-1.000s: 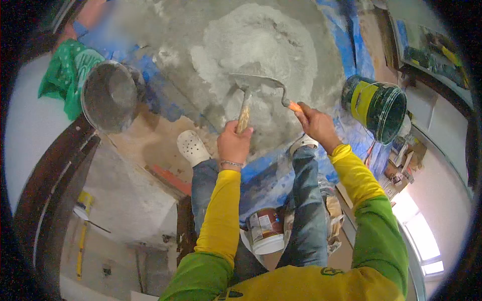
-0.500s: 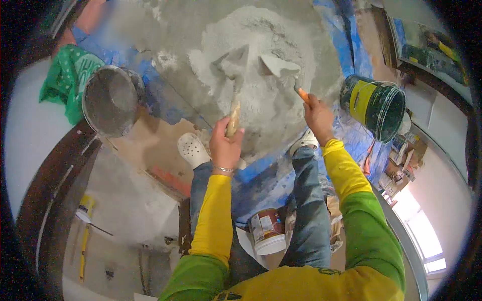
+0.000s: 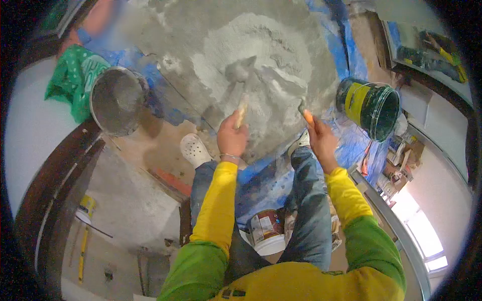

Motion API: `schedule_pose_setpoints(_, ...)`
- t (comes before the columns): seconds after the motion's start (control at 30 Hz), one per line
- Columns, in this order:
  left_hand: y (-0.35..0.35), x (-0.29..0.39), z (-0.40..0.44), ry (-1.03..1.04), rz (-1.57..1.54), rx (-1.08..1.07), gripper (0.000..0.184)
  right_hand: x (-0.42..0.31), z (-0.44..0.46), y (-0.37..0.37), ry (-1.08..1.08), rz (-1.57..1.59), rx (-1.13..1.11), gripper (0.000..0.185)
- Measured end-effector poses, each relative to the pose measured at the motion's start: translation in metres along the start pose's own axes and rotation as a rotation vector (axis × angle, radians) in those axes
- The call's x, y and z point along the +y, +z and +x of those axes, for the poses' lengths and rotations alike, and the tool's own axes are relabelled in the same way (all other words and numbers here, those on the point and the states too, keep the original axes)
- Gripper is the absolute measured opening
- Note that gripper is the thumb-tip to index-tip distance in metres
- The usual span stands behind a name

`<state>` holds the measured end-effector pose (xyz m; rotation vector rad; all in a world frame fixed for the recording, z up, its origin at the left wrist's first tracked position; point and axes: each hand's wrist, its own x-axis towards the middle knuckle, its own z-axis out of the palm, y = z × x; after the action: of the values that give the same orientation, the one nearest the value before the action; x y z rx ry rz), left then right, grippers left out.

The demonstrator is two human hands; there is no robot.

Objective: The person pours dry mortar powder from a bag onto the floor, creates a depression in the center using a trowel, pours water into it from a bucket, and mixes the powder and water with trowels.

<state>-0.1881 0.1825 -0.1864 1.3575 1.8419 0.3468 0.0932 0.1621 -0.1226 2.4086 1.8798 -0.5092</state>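
Note:
My left hand (image 3: pixel 232 134) is wrapped round the wooden handle of a trowel (image 3: pixel 242 69), whose grey blade rests in the pale powder. My right hand (image 3: pixel 322 142) grips the orange handle of a second trowel (image 3: pixel 308 117); its blade lies in the powder and is partly covered or blends with it. The heap of grey-white powder (image 3: pixel 221 47) spreads over a flat grey surface between the two tools and beyond them. Both blades are apart, side by side in the middle of the heap.
A grey-coated bucket (image 3: pixel 118 103) and a green bag (image 3: pixel 75 80) are at the left. A dark bucket with a yellow band (image 3: pixel 369 108) leans at the right. Blue sheeting (image 3: pixel 266 183) lies under my feet, near a brown-and-white tub (image 3: pixel 266 232).
The two blades were together a second ago, then drew apart. Since then my right hand has moved down slightly and its blade has sunk into the powder; the left trowel's blade has turned.

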Motion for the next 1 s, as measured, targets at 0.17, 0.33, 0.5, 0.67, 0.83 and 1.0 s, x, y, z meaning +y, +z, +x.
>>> schedule_pose_setpoints(0.17,-0.03,-0.026,0.025,-0.857,-1.76,-0.55,0.045,-0.042,-0.037,-0.022,0.426,0.701,-0.254,0.044)
schedule_pose_setpoints(0.33,-0.072,-0.047,0.019,-0.778,-2.084,-0.934,0.041,-0.112,-0.048,-0.026,0.425,0.774,-0.266,0.045)
schedule_pose_setpoints(0.5,-0.142,-0.062,-0.023,-0.688,-2.079,-1.04,0.044,-0.142,-0.016,-0.023,0.279,0.575,-0.284,0.051)
schedule_pose_setpoints(0.67,-0.187,-0.063,-0.054,-0.747,-1.864,-1.005,0.041,-0.169,-0.015,-0.023,0.551,0.623,-0.157,0.052)
schedule_pose_setpoints(0.83,-0.231,-0.024,-0.065,-0.862,-1.475,-0.968,0.041,-0.156,-0.072,-0.038,0.592,0.755,0.064,0.055)
schedule_pose_setpoints(1.0,-0.231,0.032,-0.091,-0.771,-1.13,-0.816,0.035,-0.091,-0.172,-0.113,0.933,1.126,0.004,0.062)
